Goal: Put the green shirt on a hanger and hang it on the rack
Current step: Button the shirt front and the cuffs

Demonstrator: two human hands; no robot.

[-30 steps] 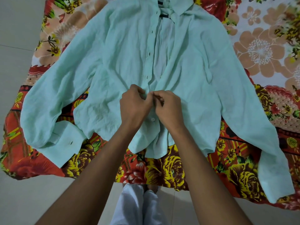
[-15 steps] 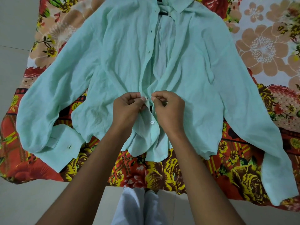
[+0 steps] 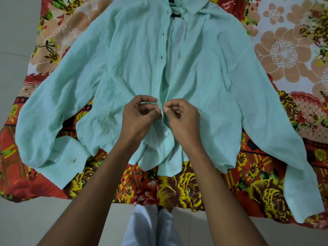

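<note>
White trouser legs [image 3: 149, 226] are seen nearest, at the bed's edge. Just beyond, the hem of the green shirt [image 3: 124, 59] lies on the floral bedsheet [image 3: 284, 55], one white button [image 3: 166, 133] fastened. The placket is pinched by the left hand [image 3: 137, 118] and the right hand [image 3: 182, 119], fingertips curled on the cloth. Since a second ago, both hands are found shifted up the placket, so buttoning is judged under way. The sleeves are spread near both bed edges; bare floor [image 3: 17, 50] is left alongside. Farthest, a dark hanger [image 3: 174, 15] is glimpsed at the collar; no rack is visible.
</note>
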